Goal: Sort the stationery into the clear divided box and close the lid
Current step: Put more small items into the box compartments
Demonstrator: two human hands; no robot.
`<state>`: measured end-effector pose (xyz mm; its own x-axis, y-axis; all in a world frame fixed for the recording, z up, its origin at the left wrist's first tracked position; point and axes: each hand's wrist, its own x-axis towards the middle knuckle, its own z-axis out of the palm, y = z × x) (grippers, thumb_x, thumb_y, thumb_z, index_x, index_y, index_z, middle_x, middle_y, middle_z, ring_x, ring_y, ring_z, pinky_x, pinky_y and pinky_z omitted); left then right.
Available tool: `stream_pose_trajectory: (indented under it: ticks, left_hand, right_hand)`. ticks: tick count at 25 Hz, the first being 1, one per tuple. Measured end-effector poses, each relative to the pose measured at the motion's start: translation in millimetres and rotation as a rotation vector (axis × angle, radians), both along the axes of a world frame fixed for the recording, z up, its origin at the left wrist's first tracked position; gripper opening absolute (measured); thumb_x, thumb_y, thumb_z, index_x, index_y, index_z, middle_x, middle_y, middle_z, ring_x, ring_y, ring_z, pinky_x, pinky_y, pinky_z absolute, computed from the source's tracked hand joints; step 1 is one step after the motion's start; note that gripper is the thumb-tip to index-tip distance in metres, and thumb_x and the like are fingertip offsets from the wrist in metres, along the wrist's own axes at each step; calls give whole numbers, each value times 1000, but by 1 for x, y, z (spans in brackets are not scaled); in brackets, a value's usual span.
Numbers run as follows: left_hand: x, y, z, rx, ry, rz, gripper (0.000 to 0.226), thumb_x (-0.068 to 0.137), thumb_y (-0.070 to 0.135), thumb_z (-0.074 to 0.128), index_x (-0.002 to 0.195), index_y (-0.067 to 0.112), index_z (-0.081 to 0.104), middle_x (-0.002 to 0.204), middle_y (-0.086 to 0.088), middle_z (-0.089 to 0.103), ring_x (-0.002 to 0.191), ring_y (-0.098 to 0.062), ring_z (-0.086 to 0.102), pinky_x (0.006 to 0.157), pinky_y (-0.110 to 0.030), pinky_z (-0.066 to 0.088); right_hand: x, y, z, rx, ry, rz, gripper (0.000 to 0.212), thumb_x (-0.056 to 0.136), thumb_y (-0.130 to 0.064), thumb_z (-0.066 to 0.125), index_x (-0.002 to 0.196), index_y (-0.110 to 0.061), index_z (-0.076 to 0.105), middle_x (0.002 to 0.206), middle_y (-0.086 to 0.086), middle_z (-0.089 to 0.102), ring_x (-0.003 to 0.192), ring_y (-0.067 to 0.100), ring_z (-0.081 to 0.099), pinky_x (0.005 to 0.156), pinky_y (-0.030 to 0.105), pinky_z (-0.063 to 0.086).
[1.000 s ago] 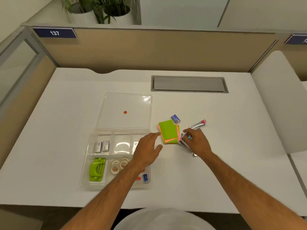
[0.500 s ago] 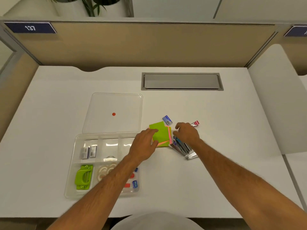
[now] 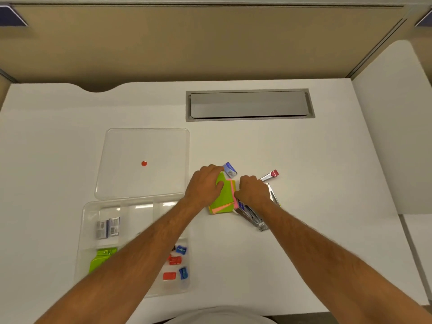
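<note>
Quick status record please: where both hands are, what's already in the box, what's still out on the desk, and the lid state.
left hand: on the green sticky note pad, fingers curled over its far edge
right hand: at the pad's right edge, over the staplers; grip unclear
in divided box: staple boxes, green hole punch, red and blue sharpeners
still on desk: pad, staplers, small blue staple box
lid: open, lying flat behind the box

light: bright, even | shadows: soft, faint | glare: box (image 3: 140, 206) dividers | edges: wide-angle bowing | focus: slightly soft
</note>
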<state>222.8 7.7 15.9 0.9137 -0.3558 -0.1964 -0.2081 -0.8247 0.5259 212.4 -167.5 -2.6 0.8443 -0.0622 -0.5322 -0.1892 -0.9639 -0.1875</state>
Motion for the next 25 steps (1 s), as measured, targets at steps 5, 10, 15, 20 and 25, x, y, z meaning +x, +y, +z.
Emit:
stream_pose_trajectory:
  ticks: [5,10,15,20,25]
  left_hand:
    - [24,-23,-16,64,-1,-32,48,92,25,58,138,17,49,136,-4,50,121,-25,45,95,-39,40]
    - [30,-39,-31,166,11,-32,47,92,33,56,137,22,49,130,-6,51,115,-26,47,89,-39,42]
    - [35,-48,-33,250,-35,-74,37,91,27,57,128,20,53,121,-8,53,103,-26,52,81,-37,42]
    - [36,-44,-21,190,-69,-90,37,90,22,56,127,19,55,122,-7,55,104,-25,53,81,-37,47]
    - [5,-26,13,44,-154,-49,39,88,24,61,127,22,58,124,-3,56,103,-23,56,82,-35,47]
  right_hand:
    - [8,-6,10,109,-118,-144,25,81,-38,60,95,-17,59,96,8,61,88,31,60,68,33,43]
    - [12,-14,30,262,-259,-273,19,81,-39,59,91,-23,62,80,1,68,79,20,62,69,37,54]
    - [-5,-24,30,380,-311,-308,14,82,-34,64,93,-26,66,76,-8,67,73,11,63,70,34,56]
    - [-24,-24,40,434,-354,-314,18,83,-36,64,100,-30,66,82,-9,68,76,8,64,71,30,54]
    - [-38,-20,65,693,-397,-348,14,87,-20,62,98,-21,72,84,-4,70,76,14,68,70,31,57]
